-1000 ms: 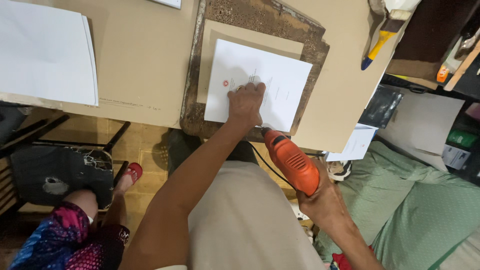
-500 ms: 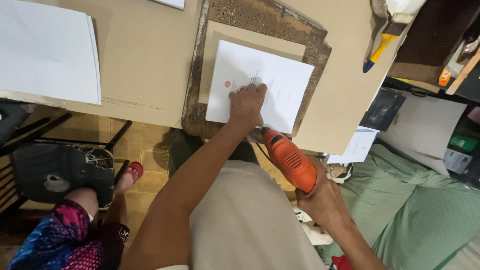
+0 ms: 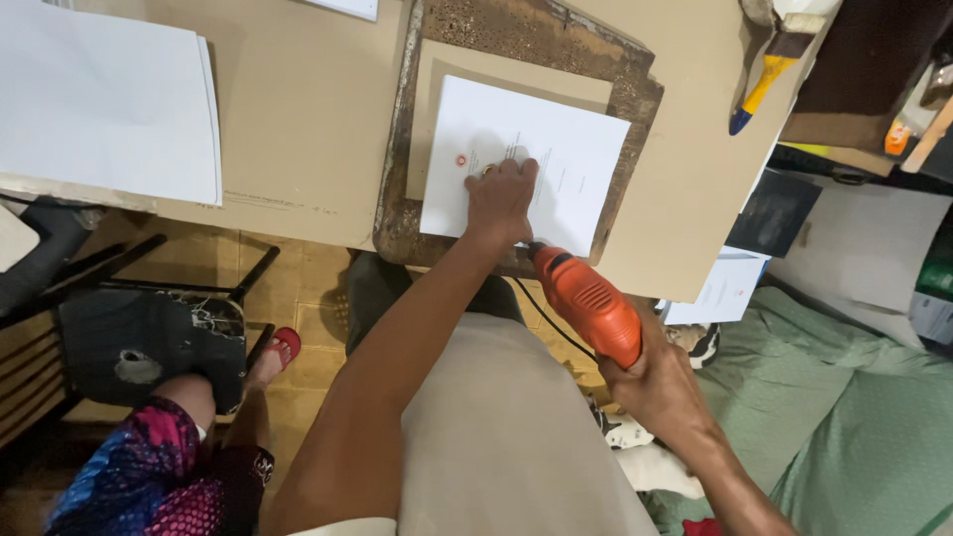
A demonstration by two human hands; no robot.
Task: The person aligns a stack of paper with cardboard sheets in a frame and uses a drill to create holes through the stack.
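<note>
Orange drill (image 3: 590, 304), black nose at white paper stack's (image 3: 556, 169) edge

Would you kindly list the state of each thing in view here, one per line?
Left hand: pressed flat on the white printed paper stack.
Right hand: gripping the orange electric drill, tip at the stack's near edge.
Worn dark wooden board: lying flat beneath the stack.
Yellow-handled brush: lying unused on the tan table.
</note>
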